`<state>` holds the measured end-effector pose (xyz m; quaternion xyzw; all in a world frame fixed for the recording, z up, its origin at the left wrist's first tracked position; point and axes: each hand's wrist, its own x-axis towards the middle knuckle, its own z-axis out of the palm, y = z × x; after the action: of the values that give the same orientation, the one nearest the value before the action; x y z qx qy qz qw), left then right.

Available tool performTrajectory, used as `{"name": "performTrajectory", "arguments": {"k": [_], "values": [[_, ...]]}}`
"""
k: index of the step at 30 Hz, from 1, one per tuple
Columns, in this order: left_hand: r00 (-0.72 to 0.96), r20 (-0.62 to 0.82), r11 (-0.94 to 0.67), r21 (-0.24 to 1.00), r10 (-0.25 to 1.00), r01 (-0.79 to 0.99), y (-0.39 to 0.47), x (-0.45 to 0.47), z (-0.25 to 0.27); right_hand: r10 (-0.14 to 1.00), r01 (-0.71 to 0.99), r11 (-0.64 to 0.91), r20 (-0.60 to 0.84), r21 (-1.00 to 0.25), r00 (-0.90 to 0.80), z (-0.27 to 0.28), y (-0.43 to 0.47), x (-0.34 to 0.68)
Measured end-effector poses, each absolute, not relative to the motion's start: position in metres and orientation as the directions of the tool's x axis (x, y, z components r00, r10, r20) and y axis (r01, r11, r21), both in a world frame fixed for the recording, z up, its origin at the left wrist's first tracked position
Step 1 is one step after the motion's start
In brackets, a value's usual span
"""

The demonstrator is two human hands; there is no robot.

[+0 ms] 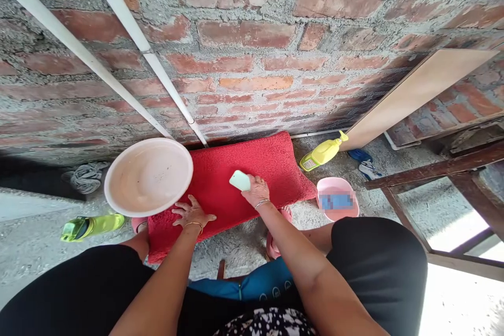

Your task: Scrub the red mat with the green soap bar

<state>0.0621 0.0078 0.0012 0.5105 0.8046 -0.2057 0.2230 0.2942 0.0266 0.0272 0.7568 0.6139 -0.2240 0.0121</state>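
Note:
A red, rough-textured cloth (236, 178) lies spread in front of my knees, a smoother patch showing in its middle. My left hand (193, 215) presses on its near left part with the fingers spread and nothing in them. In my right hand (258, 191) is a pale green rounded block (240, 180), flat on top, held at its right end over the middle of the cloth. The block's underside is hidden, so I cannot tell whether it is a brush or a bar of soap.
A wide pale basin (148, 203) touches the cloth's left end. Left of it lies a green bottle (94, 227). A yellow pump bottle (321, 154) and a pink tub (337, 185) stand at the right. White pipes (157, 71) run down the brick wall; a wooden frame (437, 165) is far right.

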Motion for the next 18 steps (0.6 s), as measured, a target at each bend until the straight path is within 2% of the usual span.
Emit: {"name": "performTrajectory", "arguments": {"k": [3, 6, 8, 11, 15, 18], "values": [[-0.389, -0.562, 0.404, -0.103, 0.73, 0.909, 0.008, 0.062, 0.0, 0.866, 0.832, -0.479, -0.307, -0.28, 0.395, 0.025, 0.019, 0.327], [-0.388, -0.564, 0.408, -0.098, 0.729, 0.908, 0.008, 0.063, 0.002, 0.833, 0.758, -0.552, -0.263, -0.348, 0.486, 0.028, 0.013, 0.336], [-0.387, -0.564, 0.406, -0.099, 0.73, 0.909, 0.008, 0.063, 0.003, 0.869, 0.783, -0.492, -0.268, -0.381, 0.415, 0.03, 0.013, 0.324], [-0.391, -0.563, 0.404, -0.108, 0.728, 0.908, 0.007, 0.066, 0.005, 0.932, 0.861, -0.321, -0.294, -0.395, 0.213, 0.032, 0.02, 0.289], [-0.397, -0.56, 0.408, -0.112, 0.728, 0.906, 0.007, 0.069, 0.007, 0.945, 0.936, -0.076, -0.325, -0.343, -0.042, 0.03, 0.031, 0.246], [-0.404, -0.569, 0.411, -0.124, 0.717, 0.903, 0.007, 0.07, 0.007, 0.936, 0.957, -0.021, -0.343, -0.29, -0.083, 0.028, 0.035, 0.243]]}}
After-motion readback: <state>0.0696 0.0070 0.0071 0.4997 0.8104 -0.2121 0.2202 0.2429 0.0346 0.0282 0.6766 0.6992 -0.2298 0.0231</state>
